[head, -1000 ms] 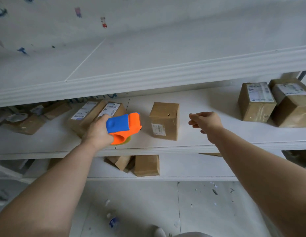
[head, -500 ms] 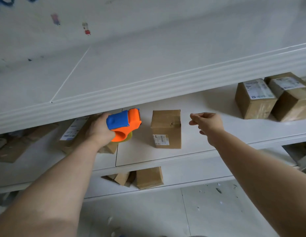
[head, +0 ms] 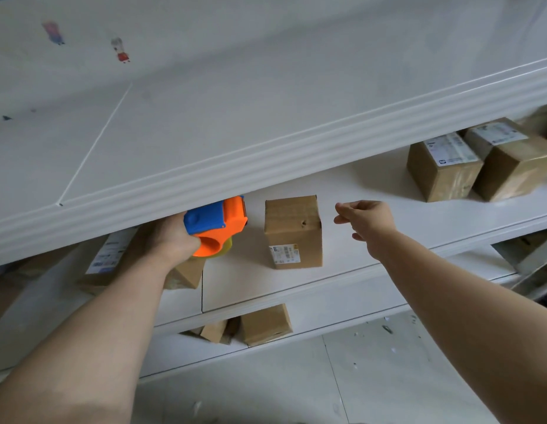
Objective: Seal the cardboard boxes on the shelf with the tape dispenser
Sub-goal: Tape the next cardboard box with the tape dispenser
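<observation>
Cardboard at the left: flat brown cardboard parcels with white printed labels (head: pixel 108 255) lie on the white shelf board (head: pixel 241 280), partly hidden behind the left forearm. Whether they are taped I cannot tell.
Left hand: the left hand (head: pixel 169 237) is wrapped round the grip of the orange and blue plastic tape dispenser (head: pixel 217 224). It holds the dispenser clear of the board, just under the lip of the upper shelf (head: pixel 266 166) (a tight gap to work in), with the roll end low, probably ready to swing across onto a box top.
Middle box: the small upright brown cardboard box with a barcode sticker on its front (head: pixel 293 234) stands alone on the board between the two hands, near the dispenser but apart from it. Its top looks bare of tape, so I judge it the next one to seal.
Right hand: the right hand (head: pixel 367 220) hovers just beside that box without touching it. The fingers are loosely curled and hold nothing, probably placed to steady the box against the pull of the tape.
Right end: two brown cardboard boxes with white shipping labels (head: pixel 443 169) stand touching each other, well apart from both hands. A glossy sheen on their sides may be tape.
</observation>
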The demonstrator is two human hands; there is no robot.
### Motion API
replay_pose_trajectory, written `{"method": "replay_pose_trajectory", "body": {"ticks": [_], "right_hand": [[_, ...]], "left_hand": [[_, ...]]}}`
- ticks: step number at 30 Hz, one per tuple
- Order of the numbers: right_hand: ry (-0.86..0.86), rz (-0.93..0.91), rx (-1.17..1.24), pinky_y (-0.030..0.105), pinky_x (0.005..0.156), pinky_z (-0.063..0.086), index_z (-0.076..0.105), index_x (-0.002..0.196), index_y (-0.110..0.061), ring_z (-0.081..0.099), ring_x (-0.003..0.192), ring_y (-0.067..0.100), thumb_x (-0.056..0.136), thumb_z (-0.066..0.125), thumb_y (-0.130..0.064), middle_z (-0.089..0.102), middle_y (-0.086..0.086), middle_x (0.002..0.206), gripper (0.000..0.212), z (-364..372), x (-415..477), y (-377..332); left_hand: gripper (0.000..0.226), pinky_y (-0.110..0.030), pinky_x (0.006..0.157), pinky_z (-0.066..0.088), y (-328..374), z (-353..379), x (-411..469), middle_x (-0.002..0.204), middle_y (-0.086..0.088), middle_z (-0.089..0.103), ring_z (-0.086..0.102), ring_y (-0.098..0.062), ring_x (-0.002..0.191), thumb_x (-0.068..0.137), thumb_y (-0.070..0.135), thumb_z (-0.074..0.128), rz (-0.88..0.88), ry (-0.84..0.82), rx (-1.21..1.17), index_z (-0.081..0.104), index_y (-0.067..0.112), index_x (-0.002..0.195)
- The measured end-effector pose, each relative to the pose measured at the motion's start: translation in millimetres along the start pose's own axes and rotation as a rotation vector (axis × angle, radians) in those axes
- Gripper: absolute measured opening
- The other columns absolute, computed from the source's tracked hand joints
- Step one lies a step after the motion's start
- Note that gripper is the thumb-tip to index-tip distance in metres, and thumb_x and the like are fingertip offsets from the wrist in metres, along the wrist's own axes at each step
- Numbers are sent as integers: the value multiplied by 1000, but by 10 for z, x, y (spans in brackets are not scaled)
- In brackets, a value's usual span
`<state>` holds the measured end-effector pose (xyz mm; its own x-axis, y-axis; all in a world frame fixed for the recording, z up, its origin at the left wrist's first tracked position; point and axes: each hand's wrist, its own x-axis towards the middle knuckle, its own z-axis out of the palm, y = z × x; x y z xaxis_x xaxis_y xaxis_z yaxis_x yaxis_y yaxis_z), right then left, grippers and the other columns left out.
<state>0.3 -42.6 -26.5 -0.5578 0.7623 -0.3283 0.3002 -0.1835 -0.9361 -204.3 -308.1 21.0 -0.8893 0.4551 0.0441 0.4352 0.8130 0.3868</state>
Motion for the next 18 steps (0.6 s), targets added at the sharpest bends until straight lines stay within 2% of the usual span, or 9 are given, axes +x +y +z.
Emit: {"method": "replay_pose_trajectory", "body": {"ticks": [7,11,15,18], "right_hand": [[2,21,13,30,70,47,67,78,-20,58,82,14,85,70,-32,73,-7,70,15,-7,33,29],[-10,29,-4,29,69,47,67,79,-20,60,84,14,85,69,-32,73,-8,70,13,-8,39,61],[-32,50,-6,29,68,46,67,80,-20,57,80,11,87,68,-32,72,-7,75,14,2,19,111],[-44,63,-5,31,71,47,66,80,-20,53,72,10,89,67,-32,71,-7,75,15,20,21,131]], "left_hand": [[41,-42,81,52,-5,8,8,92,-6,62,59,-33,90,60,-2,57,5,-10,-53,57,20,94],[43,-33,73,44,9,47,-51,87,-1,59,58,-29,88,64,-10,58,13,-16,-94,53,24,91],[50,-36,80,48,-25,80,-95,95,2,58,57,-25,91,63,-5,60,-1,-23,-97,55,27,101],[50,-36,81,46,-38,113,-110,96,1,58,55,-23,89,66,-6,62,-27,-23,-114,57,21,108]]}}
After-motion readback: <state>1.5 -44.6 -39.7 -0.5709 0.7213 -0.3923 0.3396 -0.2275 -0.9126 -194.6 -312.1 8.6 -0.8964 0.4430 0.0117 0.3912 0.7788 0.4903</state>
